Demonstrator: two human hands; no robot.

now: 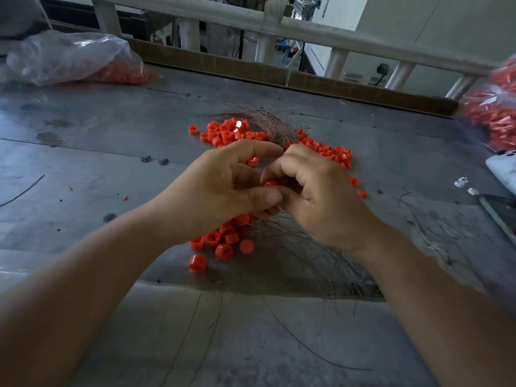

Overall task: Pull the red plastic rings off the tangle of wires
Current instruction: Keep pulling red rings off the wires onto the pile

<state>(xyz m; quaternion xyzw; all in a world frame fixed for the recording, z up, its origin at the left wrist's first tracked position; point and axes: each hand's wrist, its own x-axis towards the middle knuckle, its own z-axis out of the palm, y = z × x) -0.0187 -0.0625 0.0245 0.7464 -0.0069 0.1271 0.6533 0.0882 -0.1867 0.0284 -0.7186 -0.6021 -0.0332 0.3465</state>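
Note:
A tangle of thin copper wires (268, 121) lies on the grey metal table (83, 141) and runs under both hands toward the near edge. Loose red plastic rings (226, 131) are heaped beside it, with more rings (220, 241) below my hands. My left hand (220, 188) and my right hand (315, 191) meet over the wires. Between their curled fingers sits one red ring (270, 182), pinched from both sides. The wire inside the grip is hidden by the fingers.
A clear plastic bag of red rings (83, 60) lies at the back left, another bag (494, 113) at the right edge. A white object (502, 171) and small white pieces (462, 183) sit at the right. A wooden railing (279, 26) borders the table's far side.

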